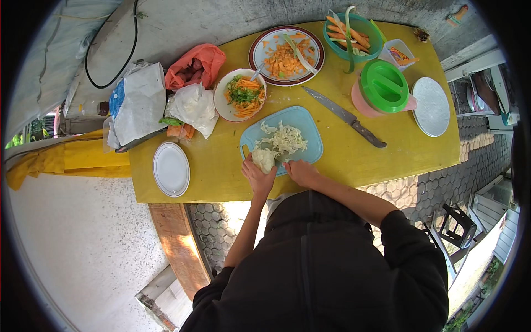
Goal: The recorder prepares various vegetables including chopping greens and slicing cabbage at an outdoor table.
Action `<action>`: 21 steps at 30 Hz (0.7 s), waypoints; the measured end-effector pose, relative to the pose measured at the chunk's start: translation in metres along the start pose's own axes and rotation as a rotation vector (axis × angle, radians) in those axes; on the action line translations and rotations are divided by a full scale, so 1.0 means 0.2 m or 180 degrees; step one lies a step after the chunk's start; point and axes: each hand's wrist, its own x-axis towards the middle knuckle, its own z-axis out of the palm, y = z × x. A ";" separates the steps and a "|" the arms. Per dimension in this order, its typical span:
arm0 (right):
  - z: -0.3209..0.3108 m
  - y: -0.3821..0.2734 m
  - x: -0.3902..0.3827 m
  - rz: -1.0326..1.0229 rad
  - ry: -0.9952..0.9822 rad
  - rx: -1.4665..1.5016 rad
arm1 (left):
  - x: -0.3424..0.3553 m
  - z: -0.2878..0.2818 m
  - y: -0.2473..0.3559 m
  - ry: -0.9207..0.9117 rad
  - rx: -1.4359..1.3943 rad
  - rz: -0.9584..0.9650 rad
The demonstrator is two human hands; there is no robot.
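A light blue cutting board point(251, 138) lies near the table's front edge, with a heap of pale shredded cabbage point(287, 139) on it. My left hand point(257, 176) is closed around a pale chunk of cabbage point(264, 159) at the board's near left corner. Just right of that chunk, my right hand point(302, 172) is closed at the board's near edge. What its fingers grip is hidden from this view. Beyond the board to the right, a large knife point(337, 109) with a brown handle lies on the table, touched by neither hand.
The yellow-covered table point(215, 171) bears a bowl of shredded carrot and greens point(244, 97), a plate of chopped carrot point(286, 58), a teal basin of carrots point(368, 30), a green-lidded pitcher point(383, 88), white plates point(171, 170) and bags point(193, 108). A wooden bench point(177, 243) stands below left.
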 end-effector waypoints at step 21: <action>-0.08 0.06 -0.07 -0.0412 0.0373 0.0780 | 0.04 -0.13 -0.13 -0.0074 -0.0444 0.0093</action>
